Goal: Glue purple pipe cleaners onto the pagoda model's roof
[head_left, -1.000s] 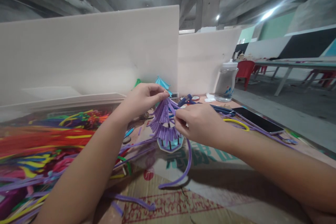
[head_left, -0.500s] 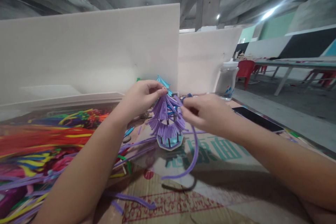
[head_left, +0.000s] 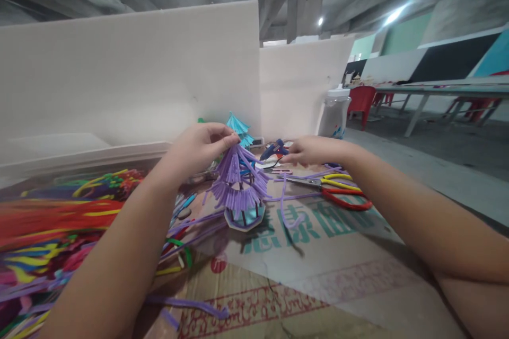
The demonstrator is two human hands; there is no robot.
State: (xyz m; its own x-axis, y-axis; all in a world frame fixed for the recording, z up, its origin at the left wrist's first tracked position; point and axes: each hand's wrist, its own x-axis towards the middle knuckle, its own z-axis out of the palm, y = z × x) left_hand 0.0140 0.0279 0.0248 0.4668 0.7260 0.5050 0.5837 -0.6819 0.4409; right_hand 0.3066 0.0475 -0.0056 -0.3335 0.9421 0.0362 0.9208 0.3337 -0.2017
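Head view: the left hand (head_left: 202,145) pinches the purple tower (head_left: 228,176) up top. Underneath, the low roof (head_left: 238,200) looks full; the high roof (head_left: 231,160) has gaps. Can't tell if the right hand (head_left: 314,151) holds anything.

The desk (head_left: 342,254), marked with green and red print, is occupied by a purple tiered model (head_left: 240,198), red-and-yellow-handled scissors (head_left: 345,200), a loose purple stem (head_left: 191,303) and, at left, strewn multicoloured stems (head_left: 59,214).

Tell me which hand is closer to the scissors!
The right hand: it is just beyond the scissors. The left hand is farther off, to their left, at the tip of the purple tower.
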